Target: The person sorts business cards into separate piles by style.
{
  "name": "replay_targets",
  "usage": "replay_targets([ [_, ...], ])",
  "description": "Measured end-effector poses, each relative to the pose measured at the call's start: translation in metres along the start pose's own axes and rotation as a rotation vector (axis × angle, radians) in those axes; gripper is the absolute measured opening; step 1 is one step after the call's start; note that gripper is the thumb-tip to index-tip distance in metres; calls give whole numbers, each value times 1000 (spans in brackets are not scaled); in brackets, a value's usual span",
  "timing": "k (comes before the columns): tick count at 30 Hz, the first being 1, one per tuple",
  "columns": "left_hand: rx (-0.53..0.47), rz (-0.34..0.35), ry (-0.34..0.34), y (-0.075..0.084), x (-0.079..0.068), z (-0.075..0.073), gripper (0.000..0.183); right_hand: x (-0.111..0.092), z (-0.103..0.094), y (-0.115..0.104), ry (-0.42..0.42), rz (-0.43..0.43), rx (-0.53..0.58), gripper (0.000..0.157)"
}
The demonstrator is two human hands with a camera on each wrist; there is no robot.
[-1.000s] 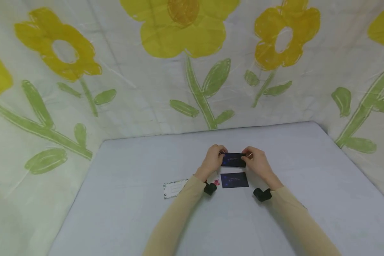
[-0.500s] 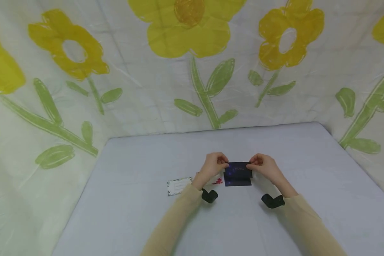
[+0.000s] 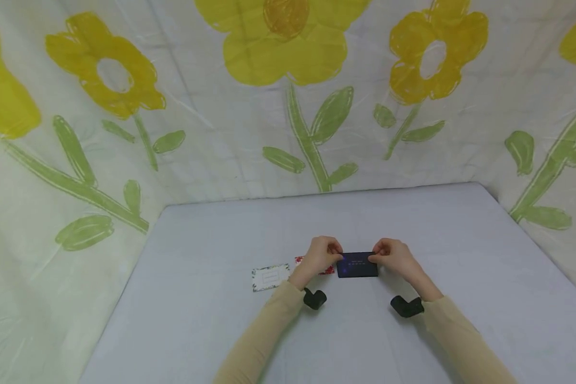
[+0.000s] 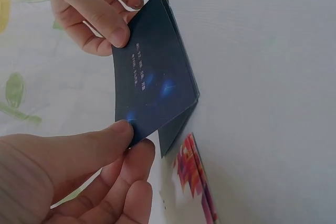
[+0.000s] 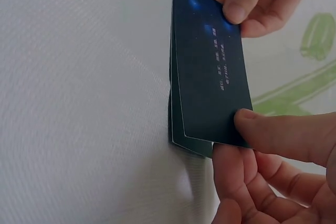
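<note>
Between both hands is a dark blue card (image 3: 357,264) with small pale print and glowing blue spots. My left hand (image 3: 320,255) pinches its far left corner between thumb and fingers, and my right hand (image 3: 396,257) pinches the far right corner. In the left wrist view the card (image 4: 152,72) tilts up along the pinched side, its near edge low against a second dark card (image 4: 176,129) lying beneath. The right wrist view shows that lower card (image 5: 191,145) peeking out under the held one. In the head view the held card covers nearly all of it.
Left of the dark cards lies a white card with red flowers (image 3: 327,270), partly hidden behind my left hand. Farther left is a white card with a leafy border (image 3: 271,277). The pale tabletop (image 3: 211,320) meets a flower-printed curtain (image 3: 221,133) at its back edge.
Both hands have brought the held dark card toward me and down, from behind the lower dark card to right over it. The lower card has gone from fully visible to nearly covered.
</note>
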State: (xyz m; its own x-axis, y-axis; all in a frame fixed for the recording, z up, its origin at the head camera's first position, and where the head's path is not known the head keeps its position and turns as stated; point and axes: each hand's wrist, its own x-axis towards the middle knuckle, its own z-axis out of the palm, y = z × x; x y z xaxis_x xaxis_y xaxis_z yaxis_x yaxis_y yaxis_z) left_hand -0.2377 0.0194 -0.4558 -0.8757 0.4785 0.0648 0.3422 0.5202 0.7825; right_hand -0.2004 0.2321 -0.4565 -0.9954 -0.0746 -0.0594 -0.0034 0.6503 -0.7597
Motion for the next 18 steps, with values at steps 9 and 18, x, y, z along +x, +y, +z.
replay_targets([
  [9,68,-25,4,-1,0,5,6,1,5,-2,15,4,-52,15],
  [18,234,-33,2,-2,0,10,5,4,11,0,51,-43,-104,15],
])
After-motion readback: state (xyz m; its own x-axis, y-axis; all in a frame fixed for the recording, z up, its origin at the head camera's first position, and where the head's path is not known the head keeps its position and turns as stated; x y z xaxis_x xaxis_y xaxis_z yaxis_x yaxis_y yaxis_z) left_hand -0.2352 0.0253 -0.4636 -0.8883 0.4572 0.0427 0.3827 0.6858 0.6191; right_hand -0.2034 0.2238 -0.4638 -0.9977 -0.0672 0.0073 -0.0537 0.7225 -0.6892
